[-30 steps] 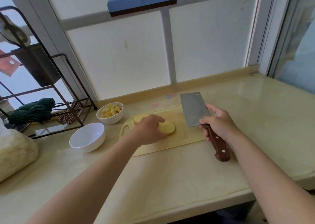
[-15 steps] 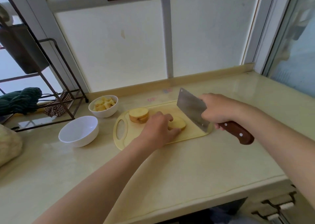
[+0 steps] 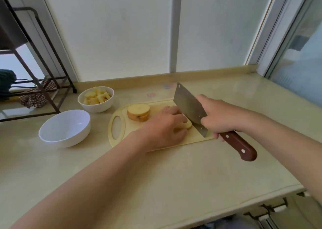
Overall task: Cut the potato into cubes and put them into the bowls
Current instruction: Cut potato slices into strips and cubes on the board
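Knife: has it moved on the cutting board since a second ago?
Yes. The knife went left across the cutting board, from its right edge up to the potato slice under the left hand.

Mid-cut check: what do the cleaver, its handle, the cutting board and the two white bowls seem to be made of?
Cleaver: brushed grey steel, dull sheen. Handle: dark red-brown wood, likely, with pale rivets. Cutting board: smooth pale yellow, plastic or light wood, unclear. Empty bowl and bowl of cubes: glossy white, probably ceramic, given bright highlights.
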Action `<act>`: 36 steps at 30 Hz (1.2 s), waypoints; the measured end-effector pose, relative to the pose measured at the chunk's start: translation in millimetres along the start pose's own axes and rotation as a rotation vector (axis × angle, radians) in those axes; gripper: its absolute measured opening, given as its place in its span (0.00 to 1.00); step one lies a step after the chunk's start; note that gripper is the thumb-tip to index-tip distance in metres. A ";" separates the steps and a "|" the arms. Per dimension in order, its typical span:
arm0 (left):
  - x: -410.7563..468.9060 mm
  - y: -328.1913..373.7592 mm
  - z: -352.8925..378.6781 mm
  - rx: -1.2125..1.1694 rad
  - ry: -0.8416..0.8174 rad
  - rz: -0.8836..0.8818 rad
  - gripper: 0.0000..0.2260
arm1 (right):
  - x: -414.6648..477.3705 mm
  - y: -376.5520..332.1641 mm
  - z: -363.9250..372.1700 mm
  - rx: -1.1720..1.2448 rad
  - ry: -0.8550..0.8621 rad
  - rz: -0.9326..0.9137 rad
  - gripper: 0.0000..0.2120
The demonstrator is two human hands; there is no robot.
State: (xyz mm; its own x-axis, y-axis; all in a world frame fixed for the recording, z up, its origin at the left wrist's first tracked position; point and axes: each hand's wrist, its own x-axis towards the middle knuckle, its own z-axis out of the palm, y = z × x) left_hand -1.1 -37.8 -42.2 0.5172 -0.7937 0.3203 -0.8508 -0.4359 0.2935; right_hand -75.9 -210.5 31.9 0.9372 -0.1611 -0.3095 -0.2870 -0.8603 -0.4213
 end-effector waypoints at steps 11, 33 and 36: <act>-2.6 -18.1 11.1 -0.094 0.065 0.169 0.08 | -24.3 6.6 19.9 0.179 0.162 -0.089 0.47; -0.8 -25.6 19.4 -0.122 0.145 0.111 0.08 | -41.8 10.4 7.7 -0.061 0.061 -0.066 0.43; -0.3 -27.3 20.5 -0.143 0.152 0.117 0.08 | -34.8 3.0 0.3 -0.087 0.019 -0.037 0.43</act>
State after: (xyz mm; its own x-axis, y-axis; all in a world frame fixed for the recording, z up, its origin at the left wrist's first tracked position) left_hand 20.1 -34.3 -68.7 0.4335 -0.7574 0.4883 -0.8893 -0.2717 0.3680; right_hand -109.4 -207.3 41.1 0.9507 -0.1369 -0.2782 -0.2345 -0.9044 -0.3564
